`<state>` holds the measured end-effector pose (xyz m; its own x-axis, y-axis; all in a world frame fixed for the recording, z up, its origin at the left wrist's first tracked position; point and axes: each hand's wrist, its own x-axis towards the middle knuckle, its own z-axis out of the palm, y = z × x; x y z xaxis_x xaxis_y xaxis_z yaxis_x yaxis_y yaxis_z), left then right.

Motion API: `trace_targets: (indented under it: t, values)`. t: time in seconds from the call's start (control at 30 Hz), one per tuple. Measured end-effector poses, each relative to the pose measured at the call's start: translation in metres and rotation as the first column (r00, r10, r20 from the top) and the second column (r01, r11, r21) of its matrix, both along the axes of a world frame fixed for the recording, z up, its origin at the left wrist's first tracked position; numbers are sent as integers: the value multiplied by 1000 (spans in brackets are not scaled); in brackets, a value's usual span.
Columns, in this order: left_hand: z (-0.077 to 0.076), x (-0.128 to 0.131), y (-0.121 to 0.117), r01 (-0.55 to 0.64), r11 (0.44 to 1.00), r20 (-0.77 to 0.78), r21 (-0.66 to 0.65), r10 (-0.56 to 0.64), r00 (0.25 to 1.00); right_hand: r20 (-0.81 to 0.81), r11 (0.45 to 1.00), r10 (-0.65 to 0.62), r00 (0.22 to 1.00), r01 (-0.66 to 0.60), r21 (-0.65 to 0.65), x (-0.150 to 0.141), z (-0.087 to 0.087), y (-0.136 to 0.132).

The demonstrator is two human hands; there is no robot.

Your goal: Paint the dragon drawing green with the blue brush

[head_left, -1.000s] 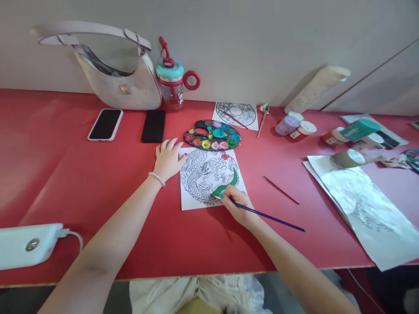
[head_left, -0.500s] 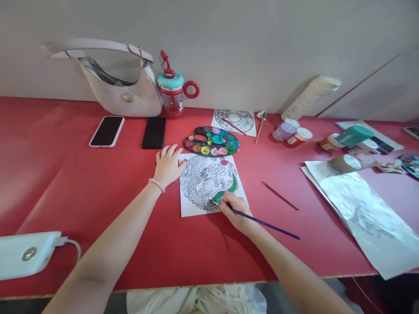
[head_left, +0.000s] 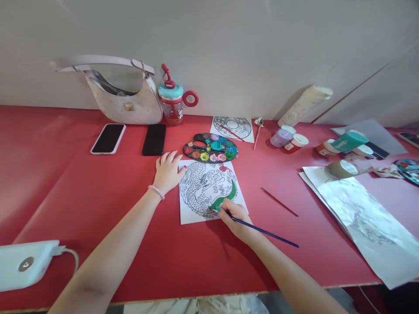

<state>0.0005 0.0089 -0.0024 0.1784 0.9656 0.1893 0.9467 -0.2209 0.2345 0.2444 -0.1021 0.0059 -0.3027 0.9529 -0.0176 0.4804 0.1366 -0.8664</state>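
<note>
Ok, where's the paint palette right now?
In the head view, the palette lies near the middle of the red table, just beyond the dragon picture, right of the black phone.

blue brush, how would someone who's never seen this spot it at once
On the red table, find the dragon drawing. Over its lower right part, the right hand grips the blue brush. Its dark blue handle differs from the red brush lying just beyond.

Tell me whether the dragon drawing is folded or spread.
Spread: the dragon drawing lies flat on the red table, its round design mostly showing beside the right hand.
</note>
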Motion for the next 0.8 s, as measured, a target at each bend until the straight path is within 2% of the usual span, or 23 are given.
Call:
trace_targets:
  t: [0.8]
  values:
    - [-3,1,1,-18,1000,-29,3,18,999,17,1000,-12,1000,12,0,-2,0,1]
